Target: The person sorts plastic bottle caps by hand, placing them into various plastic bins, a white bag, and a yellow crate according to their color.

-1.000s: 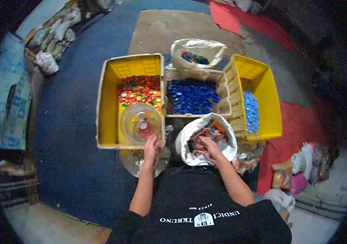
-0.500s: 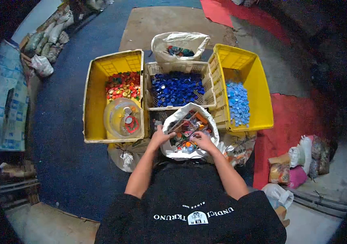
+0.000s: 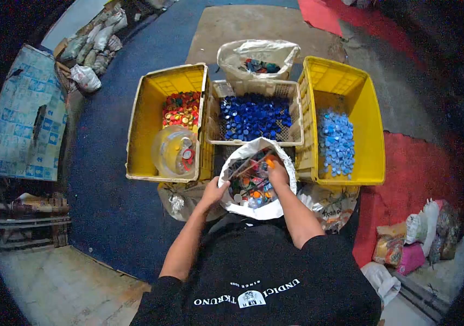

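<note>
A white woven sack stands with its mouth spread wide in front of me, holding mixed bottle caps and thin brownish strips. My left hand grips the sack's left rim, thumb over the edge and the other fingers largely hidden. Inside the sack, toward its right wall, my right hand has its fingers curled beside an orange piece. What those fingers hold, I cannot tell. Just beyond the sack sits a cream crate of dark blue caps.
A yellow crate at left contains red and yellow caps and a clear round tub. The right yellow crate has light blue caps. Another white sack stands behind. Filled bags lie at right.
My right hand has moved from the middle of the caps to the sack's right side, up by the orange piece. My left hand has drawn back to the rim. The view has shifted.
</note>
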### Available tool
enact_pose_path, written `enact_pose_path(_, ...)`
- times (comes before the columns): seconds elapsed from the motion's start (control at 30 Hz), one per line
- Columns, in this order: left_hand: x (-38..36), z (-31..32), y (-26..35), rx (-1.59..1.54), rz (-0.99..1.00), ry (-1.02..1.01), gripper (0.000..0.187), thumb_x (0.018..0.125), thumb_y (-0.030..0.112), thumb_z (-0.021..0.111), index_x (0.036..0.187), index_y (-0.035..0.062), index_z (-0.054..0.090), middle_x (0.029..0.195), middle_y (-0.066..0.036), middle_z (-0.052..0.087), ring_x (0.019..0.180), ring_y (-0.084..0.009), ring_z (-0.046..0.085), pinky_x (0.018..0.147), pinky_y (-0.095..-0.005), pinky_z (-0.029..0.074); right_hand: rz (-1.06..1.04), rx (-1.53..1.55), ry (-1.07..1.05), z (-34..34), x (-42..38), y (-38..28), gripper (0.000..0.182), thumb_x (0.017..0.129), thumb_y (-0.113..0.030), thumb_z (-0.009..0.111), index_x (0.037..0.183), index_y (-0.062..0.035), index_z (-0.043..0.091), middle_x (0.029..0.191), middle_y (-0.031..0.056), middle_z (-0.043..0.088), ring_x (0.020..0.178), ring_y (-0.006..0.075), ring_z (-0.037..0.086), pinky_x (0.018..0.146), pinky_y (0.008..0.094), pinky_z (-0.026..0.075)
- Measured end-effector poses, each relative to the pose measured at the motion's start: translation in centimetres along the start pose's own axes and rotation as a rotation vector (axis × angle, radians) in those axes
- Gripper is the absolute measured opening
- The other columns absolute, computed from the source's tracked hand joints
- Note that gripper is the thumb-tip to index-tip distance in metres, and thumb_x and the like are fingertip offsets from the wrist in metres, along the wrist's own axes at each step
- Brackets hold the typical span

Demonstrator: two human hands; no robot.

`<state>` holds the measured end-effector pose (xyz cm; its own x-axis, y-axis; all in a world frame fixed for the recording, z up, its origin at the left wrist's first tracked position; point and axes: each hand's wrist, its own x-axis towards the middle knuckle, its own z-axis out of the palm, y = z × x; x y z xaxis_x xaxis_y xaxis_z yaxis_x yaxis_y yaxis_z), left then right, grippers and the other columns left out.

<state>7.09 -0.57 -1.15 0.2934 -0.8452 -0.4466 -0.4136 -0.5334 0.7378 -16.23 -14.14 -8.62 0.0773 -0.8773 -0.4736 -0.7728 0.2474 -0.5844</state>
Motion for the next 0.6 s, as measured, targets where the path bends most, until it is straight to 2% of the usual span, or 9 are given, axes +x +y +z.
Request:
enact_pose_path(0.07,0.1,0.7,-0.6,-0.099,0.025,0.020,0.039,0.087,0.032,0.062,0.110,0.0001,0.059,0.097,-0.012,0.066,0.088,-0.0234,0.063,0.078,-0.0354,0.047,-0.241,-0.235,0.135,0.0,-2.3,-1.6,0.042,0.083,-0.035,0.062,0.121,-0.0173,0.059,0.110,0.0138,0.060,0.103,0.0329,0.057,0.090,0.0443,0.044)
enact_pose_path(0.1,0.5,1.1,-1.2,-0.097,0.023,0.006,0.039,0.087,0.032,0.062,0.110,0.0001,0.059,0.097,-0.012,0.066,0.088,-0.0234,0.063,0.078,-0.0354,0.047,-0.226,-0.236,0.134,0.0,-3.6,-2.6,0.042,0.083,-0.035,0.062,0.121,-0.0173,0.059,0.110,0.0138,0.060,0.103,0.0329,0.057,0.090,0.0443,0.044)
enact_pose_path(0.17,1.1,1.8,-2.5,-0.471,-0.204,-0.046,0.034,0.088,0.029,0.061,0.107,0.0006,0.059,0.092,-0.006,0.065,0.081,-0.0164,0.059,0.073,-0.0322,0.046,-0.398,-0.491,0.130,0.5,-6.1,-3.8,0.044,0.082,-0.037,0.062,0.122,-0.0174,0.058,0.111,0.0113,0.060,0.105,0.0308,0.056,0.091,0.0497,0.041)
enact_pose_path(0.2,1.0,1.8,-1.8,-0.611,-0.263,-0.074,0.030,0.088,0.026,0.060,0.106,0.0021,0.060,0.088,-0.001,0.061,0.077,-0.0115,0.054,0.069,-0.0291,0.044,-0.416,-0.399,0.075,1.0,-7.1,-4.2,0.047,0.082,-0.040,0.062,0.123,-0.0175,0.057,0.111,0.0097,0.060,0.106,0.0310,0.056,0.091,0.0530,0.039)
enact_pose_path(0.33,2.4,2.3,-1.7,-0.798,-0.186,-0.115,0.028,0.088,0.026,0.060,0.104,0.0031,0.059,0.088,0.000,0.062,0.077,-0.0110,0.055,0.069,-0.0282,0.044,-0.506,-0.362,-0.229,2.3,-10.2,-5.6,0.047,0.080,-0.041,0.061,0.122,-0.0185,0.057,0.116,0.0101,0.059,0.103,0.0295,0.059,0.087,0.0513,0.043)
enact_pose_path(0.37,2.6,1.9,-1.3,-0.802,-0.186,-0.129,0.028,0.088,0.026,0.060,0.104,0.0031,0.059,0.088,0.000,0.062,0.077,-0.0110,0.055,0.069,-0.0282,0.044,-0.494,-0.368,-0.224,2.4,-10.6,-5.7,0.047,0.080,-0.041,0.061,0.122,-0.0185,0.057,0.116,0.0101,0.059,0.103,0.0295,0.059,0.087,0.0513,0.043)
enact_pose_path(0.43,3.7,2.0,-2.4,-0.565,-0.169,-0.160,0.028,0.087,0.025,0.062,0.105,0.0031,0.058,0.092,-0.002,0.063,0.079,-0.0111,0.056,0.071,-0.0277,0.045,-0.436,-0.453,-0.416,2.5,-11.6,-6.1,0.056,0.074,-0.041,0.068,0.121,-0.0136,0.057,0.111,0.0124,0.061,0.105,0.0298,0.059,0.087,0.0440,0.045)
enact_pose_path(0.47,3.8,2.6,-2.8,-0.648,-0.101,-0.135,0.030,0.086,0.024,0.065,0.106,0.0026,0.057,0.094,-0.003,0.063,0.081,-0.0119,0.057,0.073,-0.0274,0.046,-0.511,-0.410,-0.367,3.8,-11.1,-4.5,0.053,0.074,-0.039,0.069,0.118,-0.0105,0.060,0.111,0.0148,0.062,0.104,0.0308,0.060,0.087,0.0437,0.046)
enact_pose_path(0.6,3.5,2.0,-2.8,-0.680,-0.136,-0.204,0.035,0.085,0.022,0.066,0.111,0.0009,0.055,0.097,-0.006,0.063,0.086,-0.0139,0.058,0.077,-0.0281,0.047,-0.393,-0.146,-0.432,3.1,-10.1,-3.5,0.044,0.079,-0.033,0.067,0.111,-0.0037,0.063,0.101,0.0183,0.067,0.095,0.0325,0.064,0.085,0.0389,0.050)
